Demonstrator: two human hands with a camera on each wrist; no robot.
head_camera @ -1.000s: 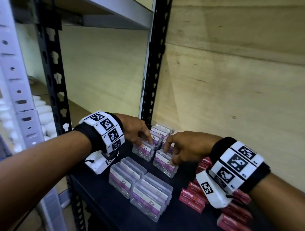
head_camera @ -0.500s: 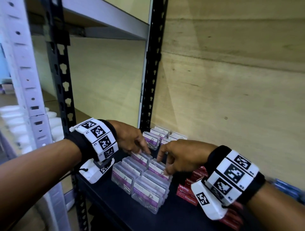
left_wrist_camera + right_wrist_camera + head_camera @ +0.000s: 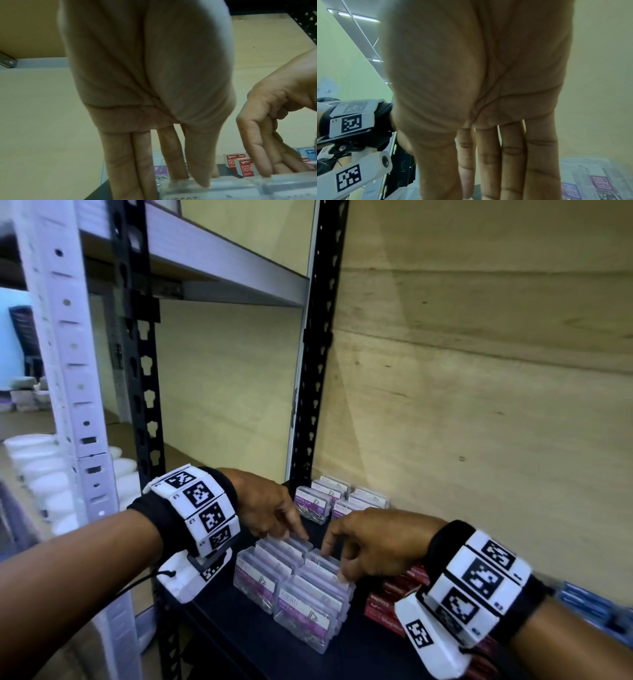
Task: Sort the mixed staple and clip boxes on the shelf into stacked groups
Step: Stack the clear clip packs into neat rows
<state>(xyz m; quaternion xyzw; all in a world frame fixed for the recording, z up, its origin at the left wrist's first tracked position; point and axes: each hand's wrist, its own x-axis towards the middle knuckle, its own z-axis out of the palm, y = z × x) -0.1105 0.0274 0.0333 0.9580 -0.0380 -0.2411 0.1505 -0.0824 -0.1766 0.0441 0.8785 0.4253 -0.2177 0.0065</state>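
Note:
Clear paper clip boxes with purple labels stand in a tight two-column block (image 3: 298, 594) near the front of the black shelf (image 3: 239, 642). My left hand (image 3: 294, 537) pinches the rearmost box of the left column, thumb on the near side and fingers behind it (image 3: 171, 155). My right hand (image 3: 334, 563) pinches the rear box of the right column between thumb and fingers. More clip boxes (image 3: 337, 499) stand in the back corner. Red staple boxes (image 3: 387, 607) lie right of the block, partly hidden by my right wrist.
Blue boxes (image 3: 582, 601) sit blurred at the far right. A plywood wall (image 3: 479, 405) closes the back, with a black upright (image 3: 318, 371) in the corner. A grey upper shelf (image 3: 222, 278) hangs overhead. A white perforated post (image 3: 68, 371) stands at the left.
Both hands came toward me from the back corner, each bringing a clip box. The two boxes now stand against the rear of the front block. The head view has tilted upward.

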